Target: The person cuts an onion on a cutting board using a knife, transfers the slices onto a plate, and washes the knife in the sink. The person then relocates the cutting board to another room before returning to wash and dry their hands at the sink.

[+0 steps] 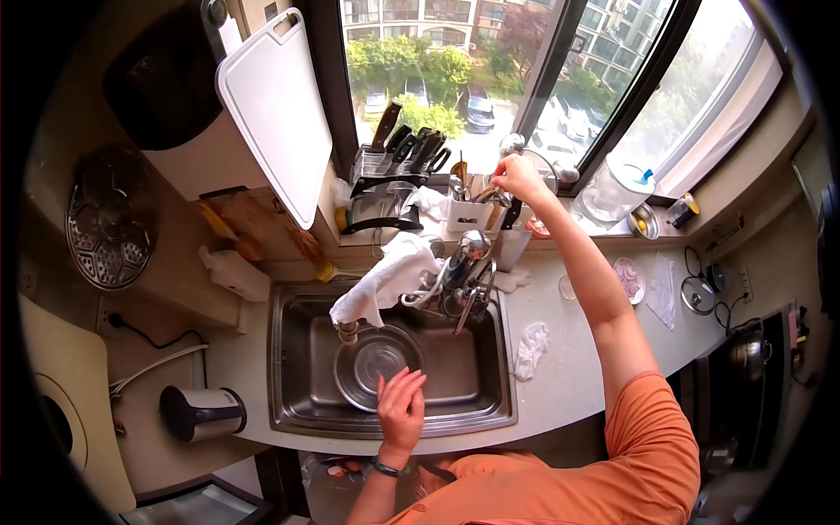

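Note:
My right hand (518,178) reaches up to the windowsill, its fingers pinched at the top of a white utensil holder (469,215); what they grip is too small to make out. Over the front of the steel sink (297,385), my left hand (402,404) is held with its fingers stretched out and nothing in it. Below and beyond that hand, a round metal basin (378,357) sits in the sink. A white cloth (385,278) drapes over the faucet, beside hanging metal utensils (464,280).
A knife block (394,166) stands left of the holder. A clear container (611,194) and small metal bowl (645,221) are on the sill at right. Crumpled plastic (531,351) and a plate (628,280) lie on the counter. A kettle (203,414) is at left.

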The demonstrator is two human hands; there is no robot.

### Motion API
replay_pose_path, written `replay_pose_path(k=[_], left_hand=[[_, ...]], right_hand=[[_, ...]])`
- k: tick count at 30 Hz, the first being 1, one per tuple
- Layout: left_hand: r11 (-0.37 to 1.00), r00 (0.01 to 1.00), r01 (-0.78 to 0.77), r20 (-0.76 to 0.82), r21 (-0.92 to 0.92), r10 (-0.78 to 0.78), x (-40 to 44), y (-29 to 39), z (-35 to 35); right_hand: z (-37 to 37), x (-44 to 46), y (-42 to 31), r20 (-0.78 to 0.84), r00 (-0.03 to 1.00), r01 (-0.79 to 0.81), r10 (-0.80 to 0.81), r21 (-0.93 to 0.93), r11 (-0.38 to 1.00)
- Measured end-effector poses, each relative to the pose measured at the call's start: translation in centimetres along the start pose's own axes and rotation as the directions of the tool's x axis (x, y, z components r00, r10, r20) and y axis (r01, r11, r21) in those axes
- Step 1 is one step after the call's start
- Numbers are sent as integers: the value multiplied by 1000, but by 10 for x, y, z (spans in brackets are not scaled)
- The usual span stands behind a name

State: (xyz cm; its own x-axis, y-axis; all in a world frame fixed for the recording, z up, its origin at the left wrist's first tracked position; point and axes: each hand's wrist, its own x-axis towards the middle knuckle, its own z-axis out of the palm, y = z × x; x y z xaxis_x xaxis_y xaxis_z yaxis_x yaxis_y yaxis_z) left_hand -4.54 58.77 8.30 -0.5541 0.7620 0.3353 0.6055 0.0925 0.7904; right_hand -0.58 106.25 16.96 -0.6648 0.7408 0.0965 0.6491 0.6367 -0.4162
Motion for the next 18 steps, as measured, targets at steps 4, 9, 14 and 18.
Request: replay_pose_path(k=[4, 9, 14, 18], left_hand=[[1000, 1000, 19, 9, -1, -19, 3, 0, 4], [1000, 1000, 18, 4, -10, -18, 7, -2, 9], [1000, 1000, 5, 6, -5, -5, 8, -4, 14], [1000, 1000, 8, 19, -11, -7, 8, -5, 17]], right_hand=[[4, 7, 6, -93, 994, 51, -52, -23, 998], [-10, 7, 3, -269, 955, 118, -125, -39, 992], [-20, 7, 6, -315, 938, 155, -142, 15, 988], [-20, 8, 9, -323, 937, 151, -136, 24, 988]])
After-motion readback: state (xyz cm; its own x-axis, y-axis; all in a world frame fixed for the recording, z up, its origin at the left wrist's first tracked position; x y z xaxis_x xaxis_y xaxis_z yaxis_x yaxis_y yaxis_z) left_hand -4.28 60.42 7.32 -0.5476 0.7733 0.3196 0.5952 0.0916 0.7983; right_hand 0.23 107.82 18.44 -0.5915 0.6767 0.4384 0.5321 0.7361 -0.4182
